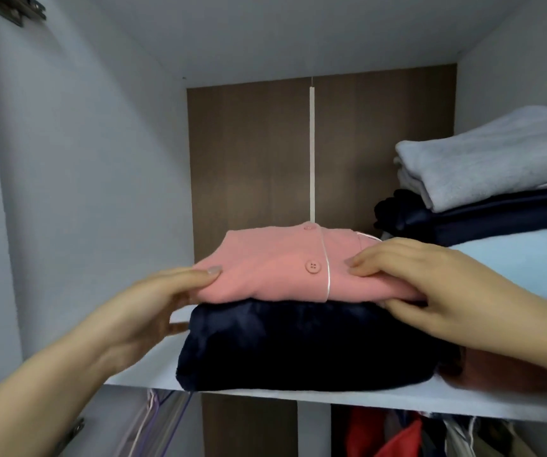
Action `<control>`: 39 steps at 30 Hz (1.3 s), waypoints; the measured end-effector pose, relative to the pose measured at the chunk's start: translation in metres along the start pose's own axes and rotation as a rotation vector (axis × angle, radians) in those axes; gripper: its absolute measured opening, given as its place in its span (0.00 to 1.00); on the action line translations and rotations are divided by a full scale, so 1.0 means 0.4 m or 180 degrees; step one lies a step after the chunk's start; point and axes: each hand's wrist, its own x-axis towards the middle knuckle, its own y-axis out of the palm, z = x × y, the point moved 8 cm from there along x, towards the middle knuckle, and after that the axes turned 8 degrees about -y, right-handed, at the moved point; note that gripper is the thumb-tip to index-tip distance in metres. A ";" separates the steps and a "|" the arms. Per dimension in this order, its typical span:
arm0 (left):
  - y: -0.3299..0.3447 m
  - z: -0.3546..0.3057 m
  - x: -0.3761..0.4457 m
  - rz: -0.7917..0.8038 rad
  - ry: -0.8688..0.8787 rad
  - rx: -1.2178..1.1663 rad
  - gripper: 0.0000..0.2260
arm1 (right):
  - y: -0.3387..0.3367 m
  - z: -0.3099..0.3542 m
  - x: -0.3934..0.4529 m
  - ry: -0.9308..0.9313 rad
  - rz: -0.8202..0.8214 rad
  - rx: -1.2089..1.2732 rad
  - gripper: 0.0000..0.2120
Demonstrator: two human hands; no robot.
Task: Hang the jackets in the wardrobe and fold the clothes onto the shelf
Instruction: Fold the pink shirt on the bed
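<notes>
Two hands grip a folded pink garment [285, 268] lying on top of a folded dark navy garment [298, 344] on the white shelf [153, 371]. The left hand [153, 308] pinches its left edge, thumb on top, fingers tucked out of sight beneath. The right hand [430, 285] clamps the right edge, fingers laid over the fabric and thumb under the fold. To the right a stack of folded clothes [496, 199] runs off the frame edge; a brownish item [496, 374] beneath the right wrist is hard to identify. Below the shelf, hanging clothes [397, 437] are cut off.
</notes>
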 end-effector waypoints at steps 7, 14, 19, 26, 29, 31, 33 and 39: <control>0.014 -0.010 -0.035 0.0527 0.0089 -0.1319 0.17 | -0.087 -0.007 0.001 0.0441 -0.0530 0.0049 0.10; 0.022 0.045 -0.073 -0.0047 0.0463 -0.0491 0.23 | 0.049 0.031 -0.056 0.0419 0.0024 0.0432 0.11; 0.063 0.028 -0.136 -0.0890 0.1927 0.2006 0.53 | 0.040 0.017 -0.060 0.0445 0.0311 0.0336 0.27; 0.036 0.003 -0.050 -0.1319 0.2206 0.2841 0.33 | 0.057 0.054 -0.043 0.0238 0.0109 -0.0516 0.40; 0.041 -0.005 -0.029 -0.1560 0.2224 0.2708 0.23 | 0.052 0.054 -0.047 0.0267 -0.0146 -0.0638 0.34; 0.037 -0.001 -0.032 -0.1641 0.2223 0.2537 0.24 | 0.057 0.053 -0.056 0.0404 -0.0209 -0.0687 0.33; 0.023 0.005 -0.050 -0.1710 0.2315 0.2440 0.23 | 0.064 0.063 -0.071 0.0563 -0.0207 -0.0634 0.32; -0.010 0.035 -0.119 -0.1254 0.2502 0.1262 0.15 | 0.045 0.113 -0.105 0.1136 -0.0013 -0.0091 0.31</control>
